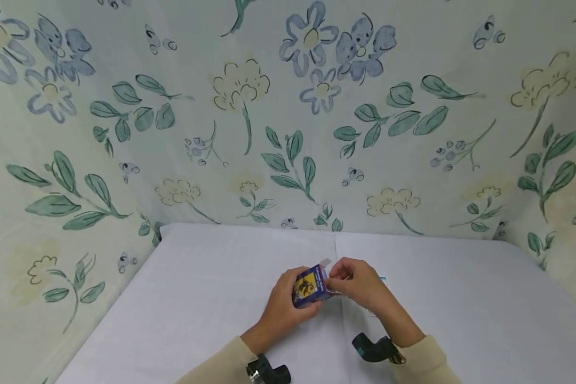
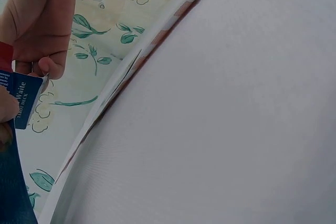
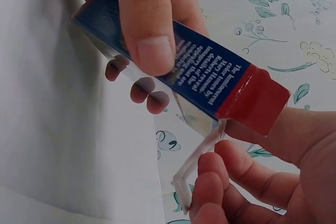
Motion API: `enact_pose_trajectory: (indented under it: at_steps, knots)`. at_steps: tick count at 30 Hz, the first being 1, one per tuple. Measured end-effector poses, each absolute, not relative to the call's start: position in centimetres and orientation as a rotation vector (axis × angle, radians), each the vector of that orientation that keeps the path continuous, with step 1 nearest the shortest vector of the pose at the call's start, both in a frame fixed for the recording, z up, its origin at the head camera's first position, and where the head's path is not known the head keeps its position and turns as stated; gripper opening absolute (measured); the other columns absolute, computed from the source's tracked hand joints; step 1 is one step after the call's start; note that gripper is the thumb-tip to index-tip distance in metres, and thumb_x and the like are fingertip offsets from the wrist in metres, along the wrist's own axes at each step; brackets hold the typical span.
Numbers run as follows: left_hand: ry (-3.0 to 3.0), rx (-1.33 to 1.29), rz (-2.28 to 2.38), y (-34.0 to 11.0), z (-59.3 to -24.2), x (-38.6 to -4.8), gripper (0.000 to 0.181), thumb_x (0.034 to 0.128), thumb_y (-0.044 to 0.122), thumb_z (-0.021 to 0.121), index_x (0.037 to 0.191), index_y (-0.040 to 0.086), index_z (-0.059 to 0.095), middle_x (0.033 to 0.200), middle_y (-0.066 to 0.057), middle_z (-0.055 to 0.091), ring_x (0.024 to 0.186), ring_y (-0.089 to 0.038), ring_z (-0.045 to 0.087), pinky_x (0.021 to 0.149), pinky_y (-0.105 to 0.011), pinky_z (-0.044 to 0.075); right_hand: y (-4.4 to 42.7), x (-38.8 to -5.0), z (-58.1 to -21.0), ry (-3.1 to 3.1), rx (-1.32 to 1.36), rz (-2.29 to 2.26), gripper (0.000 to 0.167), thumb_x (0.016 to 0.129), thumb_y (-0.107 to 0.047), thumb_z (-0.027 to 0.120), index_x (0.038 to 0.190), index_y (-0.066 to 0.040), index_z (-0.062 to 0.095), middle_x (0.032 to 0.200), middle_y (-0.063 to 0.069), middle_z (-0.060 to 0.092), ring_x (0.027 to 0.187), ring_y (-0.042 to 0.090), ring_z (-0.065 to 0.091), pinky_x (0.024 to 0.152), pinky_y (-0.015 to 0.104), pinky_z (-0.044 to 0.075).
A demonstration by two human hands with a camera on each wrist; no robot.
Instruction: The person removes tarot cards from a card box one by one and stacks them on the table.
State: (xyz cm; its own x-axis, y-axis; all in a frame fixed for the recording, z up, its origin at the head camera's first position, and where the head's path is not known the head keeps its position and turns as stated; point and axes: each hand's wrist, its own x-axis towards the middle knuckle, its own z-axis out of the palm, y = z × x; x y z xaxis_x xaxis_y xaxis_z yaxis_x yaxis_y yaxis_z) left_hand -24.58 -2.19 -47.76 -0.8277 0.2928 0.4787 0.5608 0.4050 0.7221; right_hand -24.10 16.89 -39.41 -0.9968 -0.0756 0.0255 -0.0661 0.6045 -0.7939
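A tarot deck box [image 1: 309, 286], dark blue with a yellow picture panel, is held above the white table. My left hand [image 1: 288, 304] grips it by its sides, thumb along a printed face in the right wrist view. At the box's end, my right hand [image 1: 357, 282] pinches at the edge of a flap with thumb and fingers. A red flap [image 3: 257, 100] stands out from that end, and a pale flap [image 3: 194, 163] bends down beside the right fingertips. In the left wrist view, a blue panel [image 2: 26, 100] reads "Waite Tarot Deck". What lies inside the box is hidden.
Behind the right wrist, a pale item with a blue edge [image 1: 383, 279] lies on the table, mostly covered. The white tabletop [image 1: 211, 277] has a crease down its middle. Floral cloth [image 1: 288, 133] rises behind and at both sides. Each wrist wears a black camera mount [image 1: 374, 349].
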Motion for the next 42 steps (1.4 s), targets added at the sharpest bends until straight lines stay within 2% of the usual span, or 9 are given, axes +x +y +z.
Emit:
enact_pose_trajectory:
  at_steps: [22,36,42]
  knots:
    - [-2.398,-0.747,-1.409,-2.2,-48.0,-24.3,0.068,0.0781,0.034,0.078,0.135,0.015,0.046,0.121,-0.001,0.055,0.101,-0.01,0.05,0.085,-0.027,0.048,17.3,-23.8,-39.0,2.777,-0.06,-1.338,0.019,0.083,-0.024,0.075,0.094,-0.008,0.07,0.078,0.001,0.064,0.07,0.018,0.055,0.061,0.029,0.05]
    - [-2.394,-0.746,-1.402,-2.1,-47.9,-24.6,0.069,0.0789,0.036,0.077,0.136,0.016,0.044,0.123,-0.004,0.055,0.103,-0.011,0.05,0.086,-0.029,0.048,18.1,-23.8,-38.2,2.752,-0.08,-1.397,0.022,0.085,-0.021,0.072,0.1,-0.005,0.069,0.077,0.003,0.068,0.065,0.02,0.061,0.059,0.031,0.052]
    - [-2.41,-0.733,-1.389,-2.1,-47.8,-24.6,0.068,0.0787,0.037,0.077,0.135,0.017,0.045,0.123,-0.001,0.055,0.103,-0.01,0.05,0.087,-0.028,0.048,18.2,-23.9,-38.1,2.714,-0.069,-1.436,0.024,0.086,-0.019,0.071,0.103,-0.002,0.067,0.078,0.005,0.07,0.064,0.023,0.065,0.057,0.031,0.053]
